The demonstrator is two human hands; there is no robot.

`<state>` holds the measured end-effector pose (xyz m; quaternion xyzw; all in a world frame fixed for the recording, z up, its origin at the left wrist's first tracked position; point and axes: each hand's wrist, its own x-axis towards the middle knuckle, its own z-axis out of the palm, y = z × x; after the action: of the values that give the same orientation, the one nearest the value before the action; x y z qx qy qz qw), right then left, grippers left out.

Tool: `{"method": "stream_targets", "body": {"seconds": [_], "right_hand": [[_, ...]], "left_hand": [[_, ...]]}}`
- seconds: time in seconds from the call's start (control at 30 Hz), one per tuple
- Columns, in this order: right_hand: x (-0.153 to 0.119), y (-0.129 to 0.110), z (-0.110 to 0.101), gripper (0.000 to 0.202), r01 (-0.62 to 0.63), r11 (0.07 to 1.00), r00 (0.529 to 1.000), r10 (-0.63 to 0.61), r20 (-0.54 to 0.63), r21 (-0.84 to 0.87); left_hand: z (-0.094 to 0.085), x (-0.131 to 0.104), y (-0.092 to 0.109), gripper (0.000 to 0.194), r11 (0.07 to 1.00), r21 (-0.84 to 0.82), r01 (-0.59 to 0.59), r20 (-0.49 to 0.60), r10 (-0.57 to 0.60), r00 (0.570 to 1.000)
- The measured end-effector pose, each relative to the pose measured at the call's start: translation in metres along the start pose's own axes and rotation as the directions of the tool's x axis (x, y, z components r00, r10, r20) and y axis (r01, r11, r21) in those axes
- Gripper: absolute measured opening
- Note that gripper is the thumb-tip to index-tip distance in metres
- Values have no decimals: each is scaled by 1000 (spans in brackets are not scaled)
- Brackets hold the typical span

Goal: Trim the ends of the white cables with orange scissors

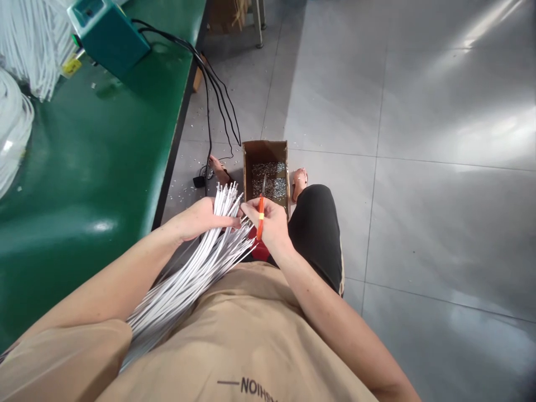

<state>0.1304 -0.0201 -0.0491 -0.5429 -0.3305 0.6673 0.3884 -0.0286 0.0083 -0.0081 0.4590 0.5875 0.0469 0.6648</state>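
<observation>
A thick bundle of white wires [188, 273] lies across my lap, its cut ends pointing up and away from me. My left hand [207, 216] is wrapped round the bundle near those ends. Close beside it on the right, my right hand [272, 220] holds orange-handled scissors [261, 215], whose narrow metal tip points away from me. The fingertips of my right hand are at some wire ends next to my left thumb. Whether they pinch a single wire is too small to tell.
Between my feet stands an open cardboard box [264, 148] with small shiny scraps inside. A green table [104, 167] at left bears a teal machine [111, 42] and more white wire bundles [36, 44]. Black cables [218, 84] hang from its edge. Bits litter the grey floor [419, 223].
</observation>
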Motion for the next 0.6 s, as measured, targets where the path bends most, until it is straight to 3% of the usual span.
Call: {"method": "stream_targets", "body": {"seconds": [0.13, 0.3, 0.43, 0.6], "right_hand": [[2, 4, 2, 23, -13, 993, 1000, 11, -14, -114], [-1, 1, 1, 23, -97, 983, 995, 99, 0, 158], [-5, -5, 3, 30, -124, 929, 992, 114, 51, 348], [-5, -4, -2, 36, -159, 949, 985, 132, 114, 272]], "left_hand": [[1, 1, 1, 42, 995, 96, 24, -57, -19, 998], [1, 0, 0, 45, 994, -109, 20, -45, -25, 999], [8, 0, 1, 43, 993, -117, 0, -100, -12, 995], [14, 1, -1, 43, 987, -158, -12, -65, 2, 998]]}}
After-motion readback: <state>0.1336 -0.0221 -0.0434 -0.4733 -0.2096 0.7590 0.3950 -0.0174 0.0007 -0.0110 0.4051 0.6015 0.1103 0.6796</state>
